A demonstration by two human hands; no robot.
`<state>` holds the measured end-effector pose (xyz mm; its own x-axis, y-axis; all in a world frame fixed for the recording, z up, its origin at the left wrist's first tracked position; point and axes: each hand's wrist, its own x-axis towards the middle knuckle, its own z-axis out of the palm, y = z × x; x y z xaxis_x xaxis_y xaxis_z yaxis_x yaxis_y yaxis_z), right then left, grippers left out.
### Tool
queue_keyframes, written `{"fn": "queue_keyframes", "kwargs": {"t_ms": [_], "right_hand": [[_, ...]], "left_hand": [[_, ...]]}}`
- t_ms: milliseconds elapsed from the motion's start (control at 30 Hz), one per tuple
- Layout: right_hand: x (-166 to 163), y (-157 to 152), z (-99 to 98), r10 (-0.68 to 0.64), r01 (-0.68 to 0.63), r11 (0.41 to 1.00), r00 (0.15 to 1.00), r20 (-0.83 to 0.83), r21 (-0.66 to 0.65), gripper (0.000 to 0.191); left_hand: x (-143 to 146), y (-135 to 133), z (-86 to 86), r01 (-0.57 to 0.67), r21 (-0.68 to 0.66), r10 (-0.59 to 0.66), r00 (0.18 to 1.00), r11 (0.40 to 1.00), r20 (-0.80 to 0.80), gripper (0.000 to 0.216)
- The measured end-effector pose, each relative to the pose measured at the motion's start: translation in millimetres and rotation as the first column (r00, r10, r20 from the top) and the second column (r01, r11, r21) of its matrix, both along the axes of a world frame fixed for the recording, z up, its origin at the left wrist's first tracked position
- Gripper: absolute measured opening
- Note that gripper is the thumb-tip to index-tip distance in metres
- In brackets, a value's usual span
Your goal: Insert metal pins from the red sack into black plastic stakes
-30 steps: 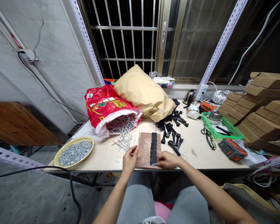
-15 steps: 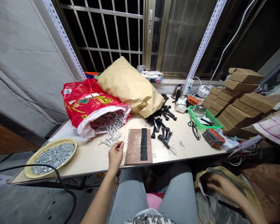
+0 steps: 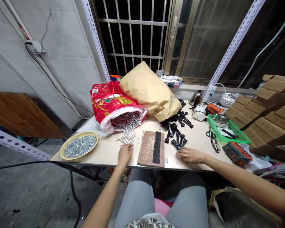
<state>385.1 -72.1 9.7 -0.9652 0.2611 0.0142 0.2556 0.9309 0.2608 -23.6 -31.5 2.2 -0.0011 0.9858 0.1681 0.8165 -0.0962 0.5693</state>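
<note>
My left hand (image 3: 124, 154) rests on the table (image 3: 104, 152) just below a scatter of loose metal nails (image 3: 126, 138), its fingers curled so their tips are hidden. My right hand (image 3: 190, 155) lies flat and open on the tabletop right of a brown board (image 3: 147, 148) that carries a column of black pieces (image 3: 157, 147). Its fingertips reach toward several loose black plastic parts (image 3: 177, 139). The board lies between the two hands at the table's near edge.
A red bag (image 3: 111, 106) spilling nails and a tan sack (image 3: 148, 90) lie at the back. A yellow plate of small metal bits (image 3: 79, 148) sits at the left. A green tray (image 3: 228, 129), scissors (image 3: 213, 141), an orange-and-grey case (image 3: 236, 152) and stacked cardboard boxes (image 3: 263, 117) fill the right.
My right hand has come up from the bag beside my lap and now lies on the table right of the board. The left hand stayed by the loose nails. The camera swung back left.
</note>
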Motion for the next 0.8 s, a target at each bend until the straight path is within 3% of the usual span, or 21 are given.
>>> {"fn": "queue_keyframes", "kwargs": {"t_ms": [133, 300, 467, 567, 633, 667, 767, 800], "right_hand": [[-19.9, 3.4, 11.5, -0.018, 0.022, 0.996, 0.998, -0.058, 0.081, 0.024], [-50.8, -4.5, 32.4, -0.143, 0.175, 0.977, 0.962, -0.234, 0.121, 0.027], [-104.8, -3.1, 42.2, -0.392, 0.433, 0.901, 0.773, -0.499, -0.036, 0.033], [-147.3, 2.4, 44.4, -0.547, 0.541, 0.822, 0.661, -0.513, -0.180, 0.026], [-170.6, 5.3, 46.3, -0.626, 0.590, 0.768, 0.607, -0.490, -0.250, 0.022], [-179.3, 6.1, 47.5, -0.655, 0.611, 0.743, 0.584, -0.479, -0.272, 0.021], [-193.0, 5.8, 52.2, -0.703, 0.655, 0.697, 0.548, -0.453, -0.290, 0.022], [-194.3, 5.0, 53.8, -0.709, 0.662, 0.692, 0.546, -0.447, -0.288, 0.022]], "left_hand": [[23.4, 15.7, -2.1, -0.052, 0.026, 0.052, 0.999, 0.998, 0.014, 0.012], [30.4, 23.5, -1.2, -0.084, 0.021, 0.079, 0.982, 0.996, 0.173, 0.012], [33.8, 18.9, 4.8, -0.085, -0.023, 0.086, 0.891, 0.996, 0.446, 0.008], [43.4, 11.5, 10.4, -0.039, -0.077, 0.078, 0.791, 0.996, 0.606, 0.016], [50.8, 4.8, 15.5, 0.005, -0.104, 0.073, 0.681, 0.995, 0.729, 0.021], [54.2, 1.2, 18.4, 0.036, -0.126, 0.082, 0.580, 0.991, 0.810, 0.025], [61.7, -8.2, 27.0, 0.152, -0.203, 0.177, 0.168, 0.967, 0.970, 0.036], [63.5, -10.7, 29.3, 0.181, -0.219, 0.210, 0.066, 0.959, 0.975, 0.037]]}}
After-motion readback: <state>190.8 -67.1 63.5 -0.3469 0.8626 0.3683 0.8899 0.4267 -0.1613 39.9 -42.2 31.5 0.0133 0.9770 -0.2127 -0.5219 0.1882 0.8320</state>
